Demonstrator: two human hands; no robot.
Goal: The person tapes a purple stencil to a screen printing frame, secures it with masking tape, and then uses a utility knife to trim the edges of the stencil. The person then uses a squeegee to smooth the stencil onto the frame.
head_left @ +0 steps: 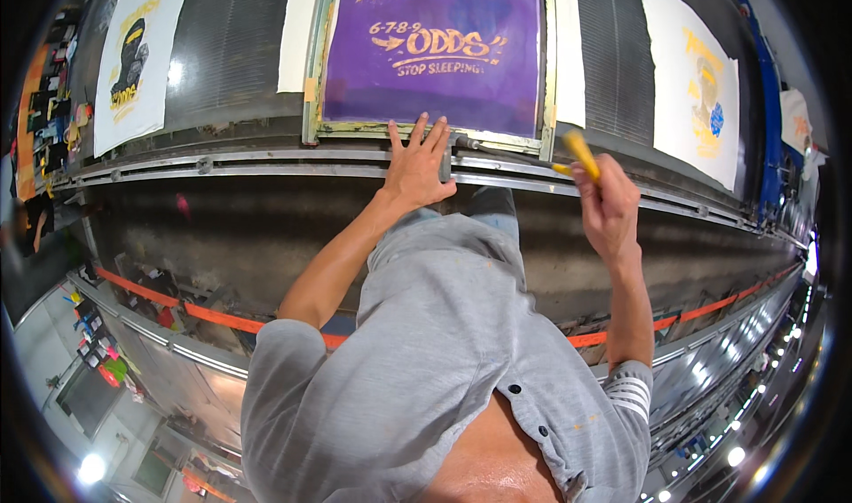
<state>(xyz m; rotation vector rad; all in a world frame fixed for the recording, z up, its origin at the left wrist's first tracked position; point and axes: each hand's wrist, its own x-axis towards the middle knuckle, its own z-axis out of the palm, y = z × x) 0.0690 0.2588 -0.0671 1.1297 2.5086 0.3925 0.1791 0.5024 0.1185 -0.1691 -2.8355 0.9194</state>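
Note:
My left hand (415, 166) lies with spread fingers over the near bar of a screen-printing frame (355, 132). Its fingertips reach the edge of the purple mesh (426, 95), which carries pale lettering. Beside its thumb stands a small grey metal piece (445, 162) at the rail. My right hand (611, 203) is closed around a tool with a yellow handle (581, 154), blurred and partly covered by the fingers; its exact kind cannot be told. A dark metal shaft (506, 153) stretches along the frame's near edge, between the grey piece and my right hand. Whether it belongs to the yellow-handled tool is unclear.
A metal rail (293, 162) runs along the near side of the long dark printing table (226, 59). Printed white cloth pieces lie at left (142, 59) and right (692, 86). Behind me, an orange bar (222, 316) crosses the lower part of another long table.

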